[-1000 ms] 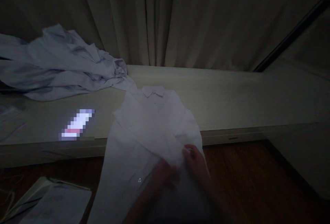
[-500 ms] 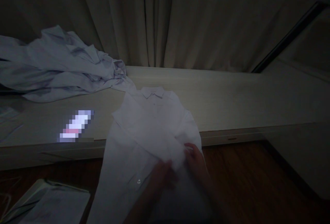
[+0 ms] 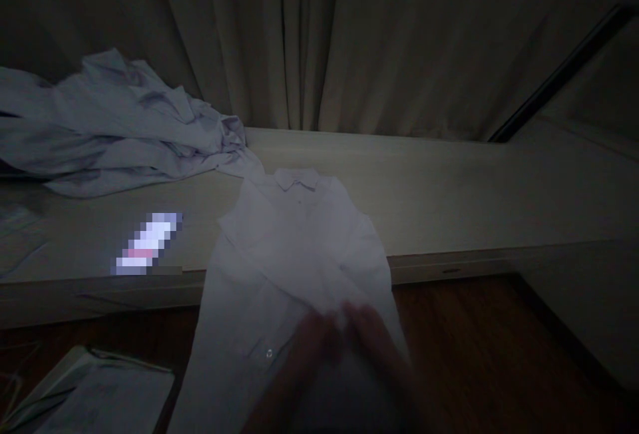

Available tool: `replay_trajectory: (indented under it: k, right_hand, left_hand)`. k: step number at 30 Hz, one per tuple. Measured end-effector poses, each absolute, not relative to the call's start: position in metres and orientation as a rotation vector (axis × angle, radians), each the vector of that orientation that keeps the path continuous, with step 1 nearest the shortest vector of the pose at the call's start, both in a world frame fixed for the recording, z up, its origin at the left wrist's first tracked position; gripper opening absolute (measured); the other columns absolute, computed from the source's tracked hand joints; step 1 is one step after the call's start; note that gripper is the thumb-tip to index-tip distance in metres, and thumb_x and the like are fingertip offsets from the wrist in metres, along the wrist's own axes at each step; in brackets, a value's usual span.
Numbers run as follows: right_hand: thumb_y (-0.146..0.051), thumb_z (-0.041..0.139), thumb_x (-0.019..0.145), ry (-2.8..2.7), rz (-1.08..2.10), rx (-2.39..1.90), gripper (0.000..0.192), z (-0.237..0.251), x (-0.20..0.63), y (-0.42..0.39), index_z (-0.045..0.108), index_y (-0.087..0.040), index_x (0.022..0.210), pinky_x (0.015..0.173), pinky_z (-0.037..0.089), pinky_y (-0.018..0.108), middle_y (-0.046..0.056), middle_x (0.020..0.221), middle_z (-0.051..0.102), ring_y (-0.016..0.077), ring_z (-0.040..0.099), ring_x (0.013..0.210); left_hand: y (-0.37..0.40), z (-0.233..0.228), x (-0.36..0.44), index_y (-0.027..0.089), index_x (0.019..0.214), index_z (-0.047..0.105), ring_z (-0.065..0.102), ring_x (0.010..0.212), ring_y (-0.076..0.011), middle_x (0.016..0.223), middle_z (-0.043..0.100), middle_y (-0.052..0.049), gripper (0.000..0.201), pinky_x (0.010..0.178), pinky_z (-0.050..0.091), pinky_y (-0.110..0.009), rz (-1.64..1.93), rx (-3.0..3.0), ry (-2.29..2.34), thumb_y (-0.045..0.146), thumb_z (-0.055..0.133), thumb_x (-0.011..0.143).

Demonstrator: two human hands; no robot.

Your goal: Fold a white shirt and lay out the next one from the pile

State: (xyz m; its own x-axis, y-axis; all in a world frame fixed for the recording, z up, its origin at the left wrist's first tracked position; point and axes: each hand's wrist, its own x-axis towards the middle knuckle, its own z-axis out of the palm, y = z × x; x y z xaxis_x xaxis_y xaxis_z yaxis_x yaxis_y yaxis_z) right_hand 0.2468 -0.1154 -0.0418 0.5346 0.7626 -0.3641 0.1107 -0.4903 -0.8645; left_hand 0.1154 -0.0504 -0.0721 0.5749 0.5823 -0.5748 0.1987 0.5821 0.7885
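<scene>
I am working on the white shirt (image 3: 294,254), which is lying collar-up across the front edge of the desk (image 3: 449,208), its lower part hanging over the edge toward the wooden floor (image 3: 474,347). I am pinching the fabric near the front opening with both hands: my left hand (image 3: 312,341) and my right hand (image 3: 372,337) are meeting close together on it, fingers closed on the cloth, though the dim light is blurring the exact grip. I judge this to be the fastening or straightening of the front. The next move is calling for a small, steady pull that keeps the two edges aligned. Farther left, a rumpled pale garment (image 3: 114,128) is lying on the desk before the curtain (image 3: 349,41).
</scene>
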Motion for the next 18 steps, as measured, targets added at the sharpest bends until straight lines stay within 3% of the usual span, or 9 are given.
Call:
replay_trajectory:
  k: [4,7,11,14,18]
  right_hand:
    - [-0.049,0.057,0.071,-0.653,0.936,-2.047,0.035,-0.046,0.238,-0.117,0.054,-0.019,0.054,0.046,0.037,0.025,0.0,0.05,0.053,0.0115,0.044,0.048]
    - [-0.047,0.06,0.068,-0.652,0.828,-2.142,0.034,-0.043,0.24,-0.115,0.047,-0.021,0.05,0.046,0.035,0.025,-0.002,0.049,0.05,0.0113,0.041,0.049]
    - [-0.047,0.06,0.068,-0.712,0.872,-2.183,0.035,-0.035,0.248,-0.112,0.044,-0.022,0.049,0.046,0.032,0.025,-0.002,0.05,0.049,0.0109,0.041,0.049]
    - [-0.046,0.056,0.071,-0.811,0.932,-2.169,0.032,-0.031,0.253,-0.111,0.051,-0.019,0.054,0.049,0.034,0.025,-0.001,0.054,0.054,0.0124,0.046,0.053]
    - [-0.043,0.049,0.078,-1.042,1.073,-2.161,0.033,-0.027,0.263,-0.118,0.054,-0.018,0.058,0.05,0.033,0.025,0.001,0.061,0.057,0.0121,0.048,0.055]
  left_hand:
    - [-0.047,-0.07,0.1,0.022,0.087,0.059,0.067,0.086,-0.028,0.081,0.071,-0.012,0.036,0.073,0.054,-0.041,0.165,0.895,0.95,0.049,0.068,0.066]
    - [-0.037,-0.055,0.058,0.022,0.105,0.056,0.069,0.075,-0.0266,0.086,0.072,-0.013,0.053,0.063,0.056,-0.04,0.163,0.868,1.029,0.058,0.064,0.066]
    - [-0.014,-0.028,-0.012,0.022,0.134,0.036,0.068,0.064,-0.0249,0.083,0.073,-0.011,0.076,0.057,0.055,-0.04,0.326,0.905,1.144,0.059,0.057,0.07]
    - [0.0,-0.019,-0.046,0.023,0.143,0.022,0.068,0.067,-0.0245,0.083,0.074,-0.008,0.08,0.059,0.055,-0.04,0.4,0.975,1.281,0.055,0.051,0.075]
    - [0.002,-0.016,-0.059,0.021,0.143,0.019,0.067,0.084,-0.0231,0.114,0.066,-0.012,0.074,0.067,0.055,-0.038,0.41,1.278,1.354,0.043,0.043,0.078]
